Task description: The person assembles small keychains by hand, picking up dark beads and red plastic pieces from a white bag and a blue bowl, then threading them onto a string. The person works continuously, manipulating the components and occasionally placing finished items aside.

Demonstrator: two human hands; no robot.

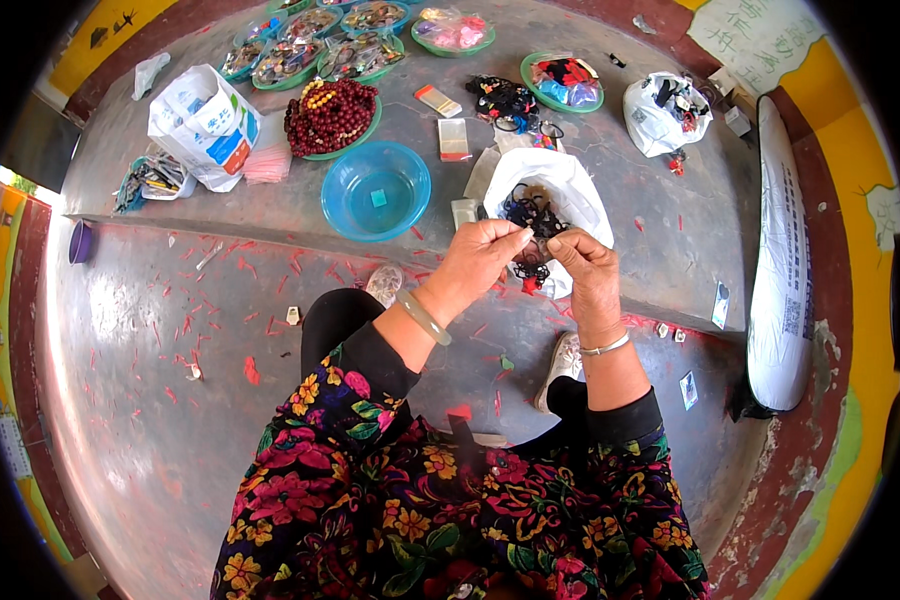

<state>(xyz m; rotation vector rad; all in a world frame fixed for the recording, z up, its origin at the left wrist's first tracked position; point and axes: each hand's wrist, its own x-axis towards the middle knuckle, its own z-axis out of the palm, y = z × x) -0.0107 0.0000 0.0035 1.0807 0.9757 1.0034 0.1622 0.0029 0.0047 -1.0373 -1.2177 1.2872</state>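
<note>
My left hand (475, 262) is closed in a pinch over a white plastic bag (585, 185), a bangle on its wrist. Facing it, my right hand (592, 278) pinches with thumb and forefinger, a silver bracelet on that wrist. The fingertips of both hands are close together, and what they hold is too small and dark to name. Behind and below them, a tangle of thin black cords or bands (532, 208) lies in the bag's open mouth. Something small and red hangs at the bag's near side.
Left of the bag stands a blue plastic basin (407, 212). Beyond it are dark red beads (332, 118), a tall white bag (202, 130) and several basins of small goods. A filled white sack (660, 118) stands right. The raised step's edge (270, 243) runs before me.
</note>
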